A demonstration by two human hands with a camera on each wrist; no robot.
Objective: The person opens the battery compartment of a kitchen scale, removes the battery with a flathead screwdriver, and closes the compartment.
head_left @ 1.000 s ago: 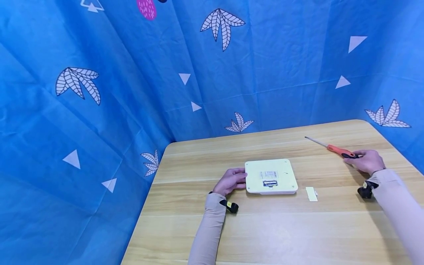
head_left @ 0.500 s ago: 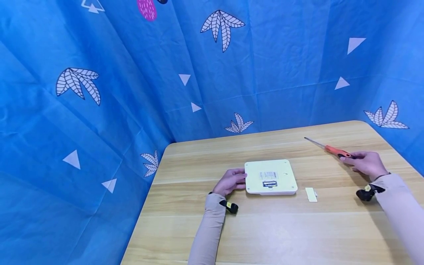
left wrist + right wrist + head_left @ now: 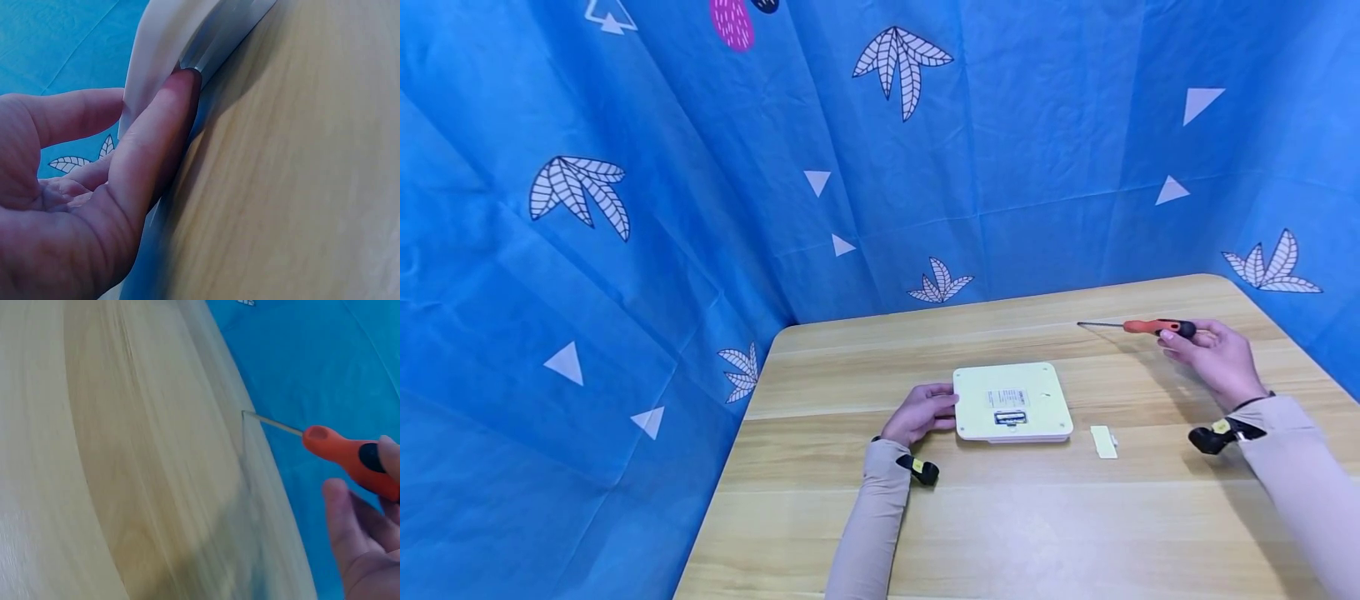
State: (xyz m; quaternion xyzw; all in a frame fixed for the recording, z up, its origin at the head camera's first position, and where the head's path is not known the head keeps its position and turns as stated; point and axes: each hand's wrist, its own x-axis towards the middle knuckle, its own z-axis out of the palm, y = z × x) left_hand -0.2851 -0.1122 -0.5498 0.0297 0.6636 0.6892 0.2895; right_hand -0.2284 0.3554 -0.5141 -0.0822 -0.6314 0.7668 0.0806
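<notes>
A flat white device (image 3: pixel 992 385) lies underside up mid-table, with a label, corner screw holes and an uncovered battery compartment (image 3: pixel 1011 417). My left hand (image 3: pixel 919 414) pinches its left edge; the left wrist view shows thumb (image 3: pixel 156 131) and another finger (image 3: pixel 81 115) against the white casing (image 3: pixel 156 44). Off to the right, my right hand (image 3: pixel 1221 358) holds a screwdriver (image 3: pixel 1142 327) by the end of its orange and black handle, shaft pointing left. In the right wrist view the screwdriver handle (image 3: pixel 344 453) sits between the fingers, its tip over the table near the far edge.
A small pale battery cover (image 3: pixel 1103 442) with a tab lies just right of the device. The wooden table (image 3: pixel 1000 525) ends at a blue patterned curtain (image 3: pixel 1037 167) behind and at the left. Each wrist wears a black camera strap.
My right hand has lifted the screwdriver from the table and drawn it slightly left, swinging it more level across the view. The left hand and the device have stayed in place.
</notes>
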